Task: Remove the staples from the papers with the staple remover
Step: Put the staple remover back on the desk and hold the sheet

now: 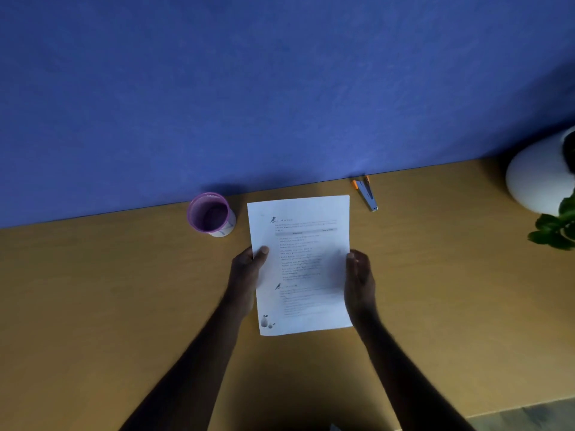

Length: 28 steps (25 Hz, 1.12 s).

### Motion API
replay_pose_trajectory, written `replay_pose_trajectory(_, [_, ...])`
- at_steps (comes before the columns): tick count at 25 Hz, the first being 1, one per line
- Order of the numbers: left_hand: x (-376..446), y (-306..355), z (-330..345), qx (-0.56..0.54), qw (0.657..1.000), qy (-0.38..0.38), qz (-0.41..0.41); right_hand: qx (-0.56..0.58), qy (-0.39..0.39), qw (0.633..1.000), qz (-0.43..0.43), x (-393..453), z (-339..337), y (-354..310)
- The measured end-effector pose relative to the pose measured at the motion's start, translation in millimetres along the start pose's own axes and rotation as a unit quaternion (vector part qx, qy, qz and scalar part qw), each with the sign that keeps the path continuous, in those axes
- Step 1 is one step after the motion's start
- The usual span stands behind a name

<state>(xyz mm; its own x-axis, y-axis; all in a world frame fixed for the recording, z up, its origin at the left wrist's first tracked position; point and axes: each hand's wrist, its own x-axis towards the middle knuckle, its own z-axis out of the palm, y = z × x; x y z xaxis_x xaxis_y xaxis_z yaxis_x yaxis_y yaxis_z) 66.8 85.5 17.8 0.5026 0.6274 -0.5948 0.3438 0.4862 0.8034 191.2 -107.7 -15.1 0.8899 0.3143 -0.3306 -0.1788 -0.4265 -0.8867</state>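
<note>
Papers [300,262] printed, text too blurred to read; small bird icons beside headings, pear drawing at bottom left. Staple not discernible. Sheet long axis runs near-far, header at far end, held over table [124,290]. Left hand [245,275] grips left edge, thumb on top; right hand [359,279] holds right edge, fingers hidden behind. Staple remover [366,194] near wall, orange handles far, tip toward person. Purple cup [211,214] left of papers. White vase [541,178], plant [557,225] cut off at right.

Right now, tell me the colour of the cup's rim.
Purple, on the cup left of the papers; head view.
</note>
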Motion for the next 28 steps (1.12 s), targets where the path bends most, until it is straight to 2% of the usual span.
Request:
replay_pose_trajectory(4, [-1, -2, -3, -0.004, 1.000, 0.011, -0.021, -0.035, 0.004, 0.998, 0.048, -25, 0, 19])
replay_pose_trajectory(12, [4, -25, -14, 0.098, 0.988, 0.083, -0.090, -0.103, -0.013, 0.994, 0.027, -4, 1, 2])
replay_pose_trajectory(20, [5, -21, -16, 0.249, 0.962, 0.112, -0.029, -0.214, -0.045, 0.975, -0.027, 5, 7, -9])
replay_pose_trajectory(28, [5, -19, -17, 0.374, 0.919, 0.113, 0.048, -0.301, -0.069, 0.948, -0.081, 0, 9, -16])
